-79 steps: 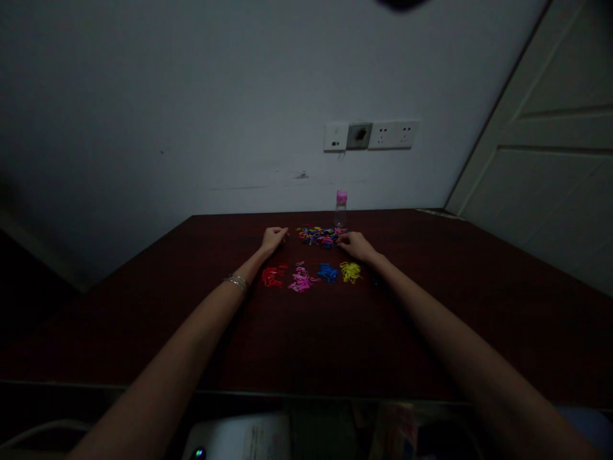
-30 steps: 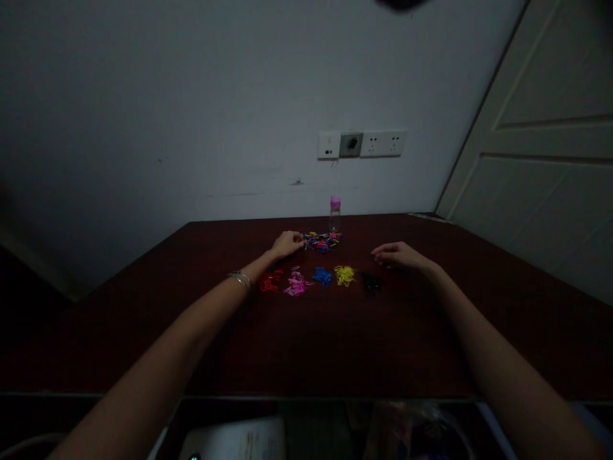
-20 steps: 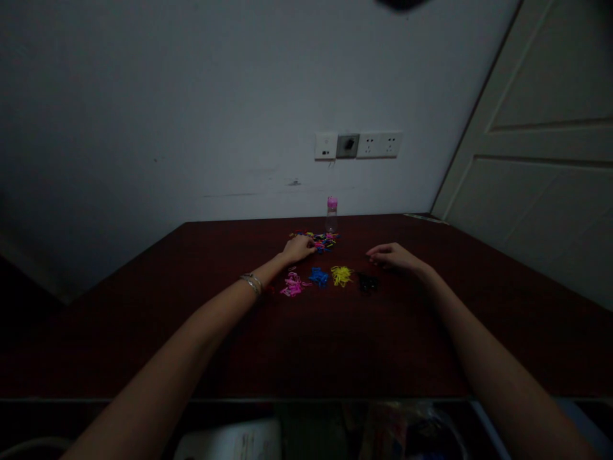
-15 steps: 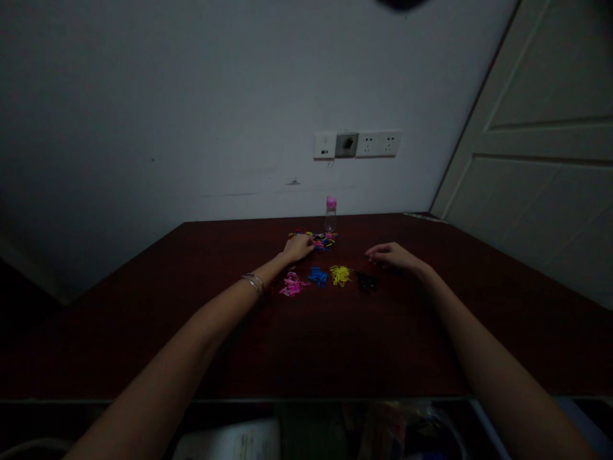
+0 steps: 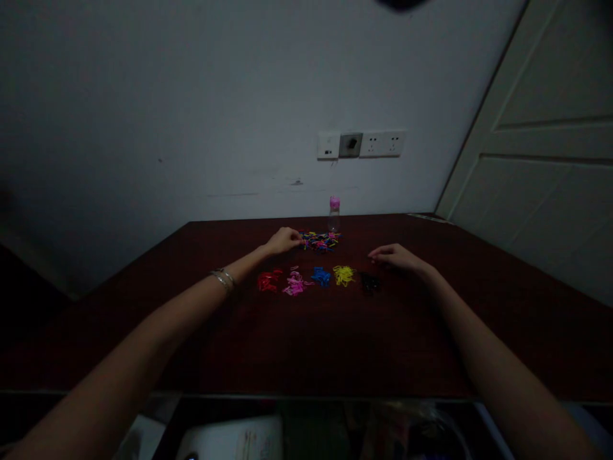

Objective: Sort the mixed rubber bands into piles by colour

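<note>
Far left on the dark red bench, a bracelet circles the left wrist, and just right of it lies the red pile of small thin pieces. Beyond that, the left hand is right at the near-left edge of the mixed heap, fingers bunched narrow; whether they pinch a piece, I can't tell! Nearer, the pink pile spreads loosely, then the compact blue pile. Behind the heap, upright by the wall, stands the clear bottle with its pink cap. On we go: the yellow pile, then the black pile, dim against the wood. And at the right, the right hand is poised just beyond the black pile, fingers loosely curled, tips close together; any piece between them is too small to make out.
</note>
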`<state>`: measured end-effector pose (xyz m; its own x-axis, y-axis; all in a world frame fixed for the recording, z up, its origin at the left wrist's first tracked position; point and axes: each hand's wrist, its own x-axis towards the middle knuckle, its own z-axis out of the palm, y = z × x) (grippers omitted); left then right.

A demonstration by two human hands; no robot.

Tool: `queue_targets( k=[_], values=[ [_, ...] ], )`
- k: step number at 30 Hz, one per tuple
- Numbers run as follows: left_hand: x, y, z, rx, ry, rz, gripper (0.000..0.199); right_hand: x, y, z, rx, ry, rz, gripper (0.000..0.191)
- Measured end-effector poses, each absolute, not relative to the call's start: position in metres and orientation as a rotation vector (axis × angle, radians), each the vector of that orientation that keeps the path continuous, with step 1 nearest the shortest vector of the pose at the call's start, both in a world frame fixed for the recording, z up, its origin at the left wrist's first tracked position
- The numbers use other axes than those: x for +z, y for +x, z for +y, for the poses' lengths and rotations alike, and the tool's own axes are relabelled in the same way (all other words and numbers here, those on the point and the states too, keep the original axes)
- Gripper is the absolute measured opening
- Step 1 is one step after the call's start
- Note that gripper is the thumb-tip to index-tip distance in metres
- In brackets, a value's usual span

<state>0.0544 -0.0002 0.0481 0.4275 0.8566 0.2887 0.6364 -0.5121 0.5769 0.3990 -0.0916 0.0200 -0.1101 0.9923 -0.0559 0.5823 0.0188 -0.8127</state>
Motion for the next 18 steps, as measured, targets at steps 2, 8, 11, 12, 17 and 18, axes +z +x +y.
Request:
queue_targets(
  k=[2,8,11,12,17,18],
  values=[
    [0.054,0.035,-0.003,0.691,2.380,1.230,0.017,0.020,0.398,-0.091,0.944,-1.619,-1.757,0.031],
    [0.060,-0.012,-0.015,0.292,2.157,1.187,0.011,0.015,0.401,-0.086,0.931,-1.606,-1.797,0.030],
    [0.059,-0.022,-0.023,0.214,2.000,1.170,0.010,0.012,0.404,-0.084,0.901,-1.604,-1.818,0.030],
    [0.059,-0.024,-0.025,0.216,1.965,1.183,0.011,0.011,0.404,-0.084,0.892,-1.602,-1.823,0.030],
    [0.061,-0.027,-0.025,0.248,1.911,1.251,0.016,0.011,0.404,-0.085,0.864,-1.616,-1.828,0.029],
    [0.060,-0.027,-0.022,0.266,1.916,1.258,0.017,0.011,0.403,-0.085,0.855,-1.622,-1.829,0.029]
  ],
)
